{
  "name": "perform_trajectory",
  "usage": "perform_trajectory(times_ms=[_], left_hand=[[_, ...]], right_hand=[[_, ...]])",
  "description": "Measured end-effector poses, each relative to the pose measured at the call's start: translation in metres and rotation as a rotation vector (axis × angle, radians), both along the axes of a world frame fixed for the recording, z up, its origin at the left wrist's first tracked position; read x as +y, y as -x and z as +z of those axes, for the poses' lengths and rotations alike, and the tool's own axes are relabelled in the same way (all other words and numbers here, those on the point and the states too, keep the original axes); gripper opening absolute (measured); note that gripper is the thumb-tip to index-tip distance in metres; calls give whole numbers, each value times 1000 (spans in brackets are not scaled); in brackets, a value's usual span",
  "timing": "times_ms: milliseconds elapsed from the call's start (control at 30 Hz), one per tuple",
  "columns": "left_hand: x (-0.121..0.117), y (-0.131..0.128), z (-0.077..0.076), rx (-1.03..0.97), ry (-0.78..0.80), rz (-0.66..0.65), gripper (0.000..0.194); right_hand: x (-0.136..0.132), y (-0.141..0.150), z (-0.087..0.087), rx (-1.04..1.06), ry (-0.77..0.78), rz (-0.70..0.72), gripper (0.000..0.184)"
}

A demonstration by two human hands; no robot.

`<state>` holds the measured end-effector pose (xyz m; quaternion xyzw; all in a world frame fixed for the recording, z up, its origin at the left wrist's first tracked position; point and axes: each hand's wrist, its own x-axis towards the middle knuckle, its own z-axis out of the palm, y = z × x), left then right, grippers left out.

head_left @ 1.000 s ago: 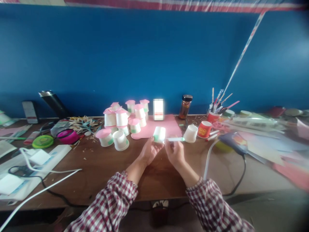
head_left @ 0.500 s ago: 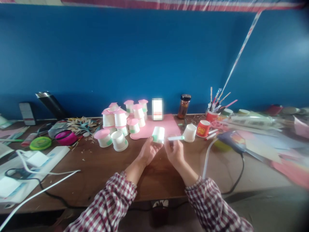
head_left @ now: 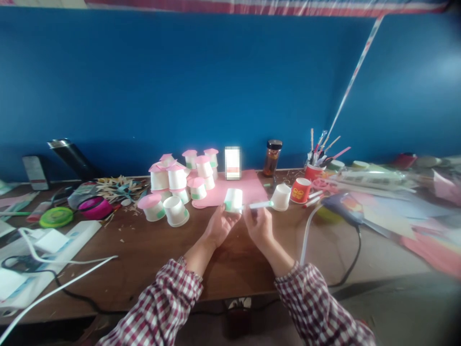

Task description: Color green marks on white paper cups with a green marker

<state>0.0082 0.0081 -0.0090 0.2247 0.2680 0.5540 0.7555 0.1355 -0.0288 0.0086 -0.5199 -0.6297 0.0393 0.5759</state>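
Observation:
A small white paper cup [head_left: 234, 199] with a green patch is gripped by my left hand [head_left: 219, 226], above the table's middle. Between the fingers of my right hand [head_left: 260, 223] is a white marker pen [head_left: 260, 204] with a pale green end, pointing right. The pen's left end is close to the cup; whether they touch I cannot tell. Behind the cup lies a sheet of pink paper [head_left: 248, 185]. To the left, several white cups with pink paper tops [head_left: 177, 178] stand stacked, beside an upside-down bare cup [head_left: 175, 212]. Another white cup [head_left: 281, 198] is right of my right hand.
A red cup [head_left: 301, 190] stands beside loose markers, with a brush-filled holder [head_left: 314, 172] behind. A dark-lidded jar [head_left: 272, 158] is at the wall. On the right lies a glue gun [head_left: 338, 207] with its cable. A power strip [head_left: 54, 254] with cords occupies the left.
The whole view has shifted slightly, so things appear a little further left. Both hands keep their hold on the cup and the marker, with almost no change in pose.

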Motion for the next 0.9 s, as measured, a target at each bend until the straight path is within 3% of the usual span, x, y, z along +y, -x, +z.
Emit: perform_trajectory(times_ms=[900], left_hand=[[1, 1, 6, -55, 59, -48, 26]], right_hand=[[2, -1, -1, 36, 26, 23, 19]])
